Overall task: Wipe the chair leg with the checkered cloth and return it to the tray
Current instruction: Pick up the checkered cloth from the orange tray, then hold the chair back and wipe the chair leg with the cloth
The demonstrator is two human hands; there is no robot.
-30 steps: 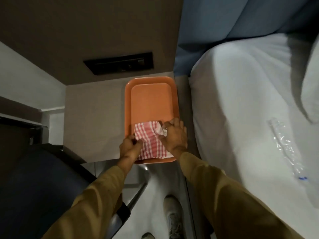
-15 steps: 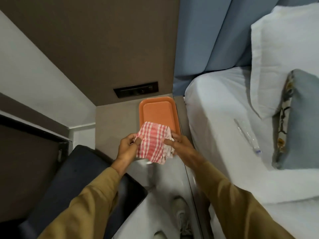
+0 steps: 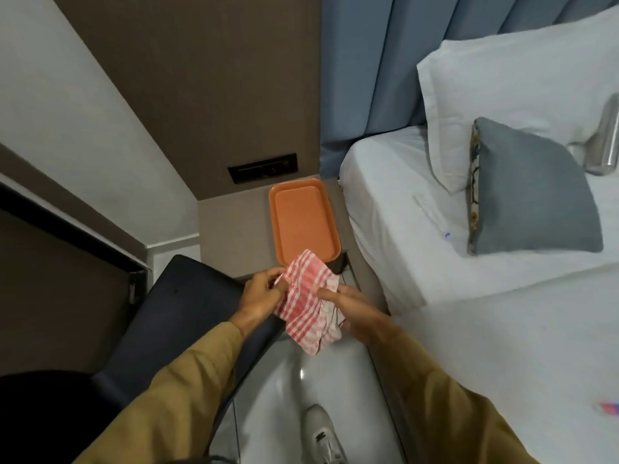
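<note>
Nearest of all, a pale shoe (image 3: 324, 437) stands on the glossy floor (image 3: 284, 396) between the dark chair (image 3: 174, 316) on the left and the bed (image 3: 485, 329) on the right. Two mustard sleeves reach forward from the bottom edge. The left hand (image 3: 259, 296) has its thumb and fingers pinched together on the left edge of the checkered cloth (image 3: 306, 303), and the right hand (image 3: 351, 308) has its fingers closed on the cloth's right side, so the red-and-white fabric is held up in the air between both hands, hanging loosely with a crumpled white part and a few dark threads at its lower right. The cloth's top corner overlaps the near edge of the orange tray (image 3: 303, 219) in the view, but whether it touches the tray cannot be told; most of it hangs above the floor, in front of the side table (image 3: 234, 236).

Farther off, the tray lies along the right edge of the side table, just beside the bed, its long side running away from the person. Behind it a dark switch panel (image 3: 263, 169) is set in the brown wall. On the bed lie a clear plastic wrapper (image 3: 430, 212), a grey cushion (image 3: 532, 192) and a white pillow (image 3: 516, 98), with blue curtain (image 3: 375, 68) folds behind them. The chair's legs are not visible from this angle.
</note>
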